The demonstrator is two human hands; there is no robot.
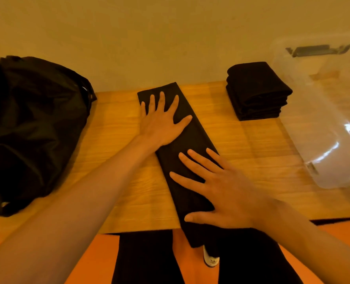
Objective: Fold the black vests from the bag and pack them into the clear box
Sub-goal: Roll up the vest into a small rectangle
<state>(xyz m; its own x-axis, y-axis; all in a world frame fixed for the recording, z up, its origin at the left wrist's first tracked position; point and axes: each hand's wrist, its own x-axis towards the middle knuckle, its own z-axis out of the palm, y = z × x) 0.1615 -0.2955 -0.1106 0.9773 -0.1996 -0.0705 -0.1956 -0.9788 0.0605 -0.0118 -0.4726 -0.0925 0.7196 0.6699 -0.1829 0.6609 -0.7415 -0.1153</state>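
Left grip [161,124] and right grip [221,193] are lying open and flat, fingers spread, pressing the far and near halves of a black vest [197,140], likely smoothing this long strip for its next fold. It is lying on the worktop [252,144] between the bag [30,124] and the stack of folded vests [256,91], which is waiting beside the clear box [323,119].

A wooden table [118,119] carries a black bag [30,124] slumped at its left and a long folded black vest [192,140] lying aslant in the middle (its near end overhangs the front edge). A stack of folded vests [256,91] sits toward the back right, and just beside it a clear box [323,119] seems to rest on the right end.
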